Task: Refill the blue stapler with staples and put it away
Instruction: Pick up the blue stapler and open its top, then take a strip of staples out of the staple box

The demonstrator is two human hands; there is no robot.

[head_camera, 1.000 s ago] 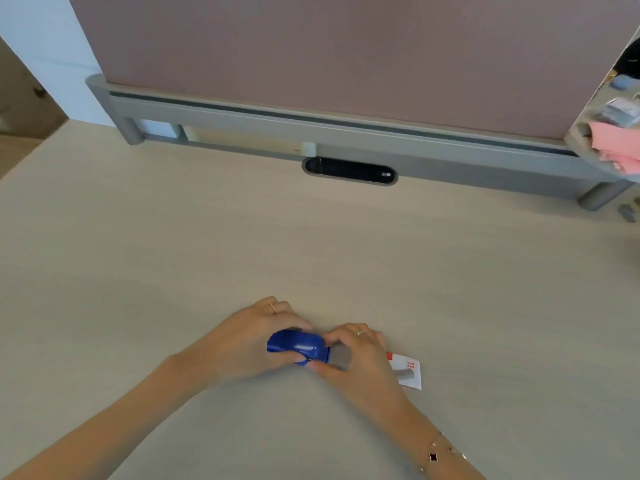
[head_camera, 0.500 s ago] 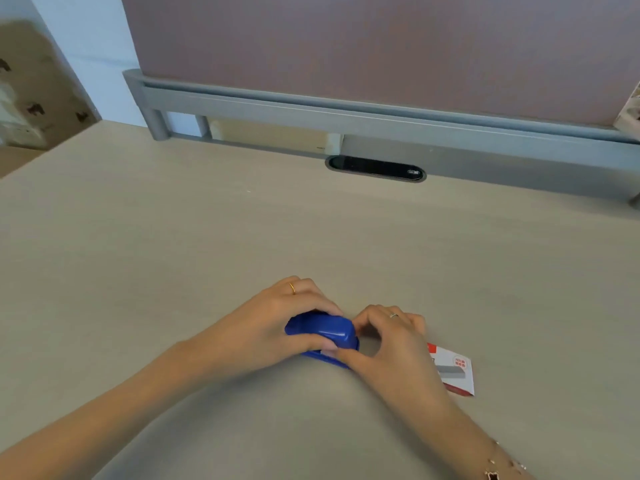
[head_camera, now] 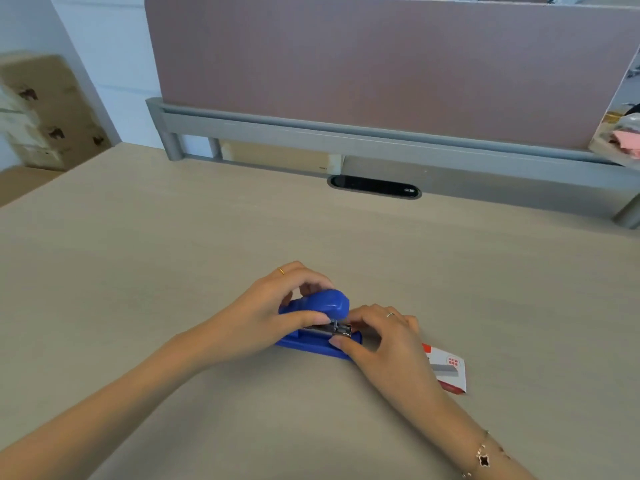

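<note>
Two bare hands meet on the blue stapler (head_camera: pixel 320 318), which lies low in the middle of the desk (head_camera: pixel 450 271). Its flat base rests on the wood while the rounded top is swung up, so the metal staple channel (head_camera: pixel 332 329) shows between them. The left hand (head_camera: pixel 266 313) reaches in from 8 o'clock and is curled around the raised top, thumb near the channel and fingers over the far side; a thin ring sits on one finger. The right hand (head_camera: pixel 381 337) reaches in from 5 o'clock with its fingers bent narrow, thumb pressed on the base's front edge and fingertips at the channel's open end. Whether it pinches any staples cannot be told. A bracelet (head_camera: pixel 483 457) hangs on the right wrist.

Just beside the right hand, at 4 o'clock of the stapler, lies a white and red staple box (head_camera: pixel 448 370), partly hidden by the wrist.

The desk is pale, matte wood grain, stretching wide on every side. At 12 o'clock, a dark oval cable slot (head_camera: pixel 374 187) is set into its far edge. Behind that runs a grey metal rail (head_camera: pixel 346 136) on short posts, carrying a dusty pink partition panel (head_camera: pixel 381 64). A white wall (head_camera: pixel 104 46) and a blurred beige shape stand at 10 o'clock. Pink cloth (head_camera: pixel 627 142) shows at 2 o'clock.
</note>
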